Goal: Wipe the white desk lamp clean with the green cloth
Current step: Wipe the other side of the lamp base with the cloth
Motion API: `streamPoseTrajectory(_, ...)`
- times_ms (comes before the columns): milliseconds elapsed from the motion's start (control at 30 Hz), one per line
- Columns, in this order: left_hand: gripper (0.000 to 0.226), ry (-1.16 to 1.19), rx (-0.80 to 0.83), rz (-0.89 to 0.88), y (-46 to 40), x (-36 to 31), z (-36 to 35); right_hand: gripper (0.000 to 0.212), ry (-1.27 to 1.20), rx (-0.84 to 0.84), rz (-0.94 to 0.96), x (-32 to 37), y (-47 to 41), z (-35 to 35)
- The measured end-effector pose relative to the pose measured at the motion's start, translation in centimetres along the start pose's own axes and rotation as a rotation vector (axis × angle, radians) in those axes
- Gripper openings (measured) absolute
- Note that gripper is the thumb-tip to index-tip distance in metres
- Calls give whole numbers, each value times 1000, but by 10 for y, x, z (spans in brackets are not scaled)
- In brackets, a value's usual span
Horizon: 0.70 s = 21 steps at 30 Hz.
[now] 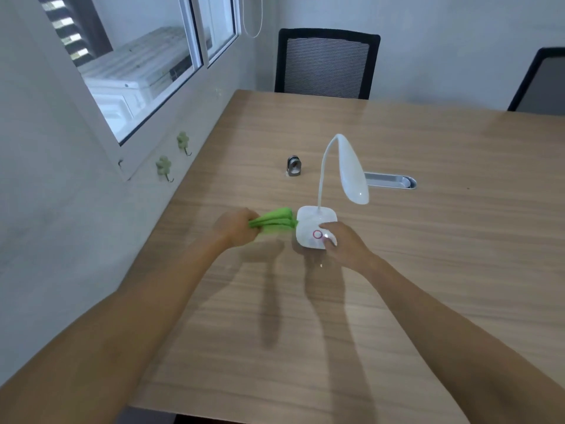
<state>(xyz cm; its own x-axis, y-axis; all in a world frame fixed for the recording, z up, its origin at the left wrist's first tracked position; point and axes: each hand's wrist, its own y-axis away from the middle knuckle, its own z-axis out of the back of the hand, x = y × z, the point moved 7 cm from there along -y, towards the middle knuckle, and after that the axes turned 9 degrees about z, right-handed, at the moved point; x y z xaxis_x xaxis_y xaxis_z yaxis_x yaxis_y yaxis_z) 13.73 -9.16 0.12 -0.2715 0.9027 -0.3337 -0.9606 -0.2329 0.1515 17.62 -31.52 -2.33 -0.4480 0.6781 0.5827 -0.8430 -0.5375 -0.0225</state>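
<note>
My left hand (235, 229) fisted around bunched green cloth (275, 220), cloth's free end touching left edge of white desk lamp (315, 229) base on wooden table (428, 240). My right hand (344, 243) on base's right side, fingers seemingly gripping; blurred.

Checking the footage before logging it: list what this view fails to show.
- Head view: white desk lamp base's near right corner, hidden by right hand.
- Green cloth: its left end bunched inside left hand.
- Small metal object: too small to identify.
- Right-hand chair: cut by frame edge.
</note>
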Motion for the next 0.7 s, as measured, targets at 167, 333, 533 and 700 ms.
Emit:
streamPoseTrajectory(167, 35, 105, -134, -56, -33, -12, -14, 59, 293, 196, -45, -47, 13, -25)
streamPoseTrajectory(333, 40, 110, -123, -104, -64, -41, -45, 74, 324, 171, -29, -52, 13, -31)
streamPoseTrajectory(533, 45, 76, -47, -221, -69, -38, -77, 65, 296, 166, -7, -55, 8, -28)
streamPoseTrajectory(700, 40, -193, -145, -674, -23, -40, -69, 68, 290, 176, -12, -61, 3, -27)
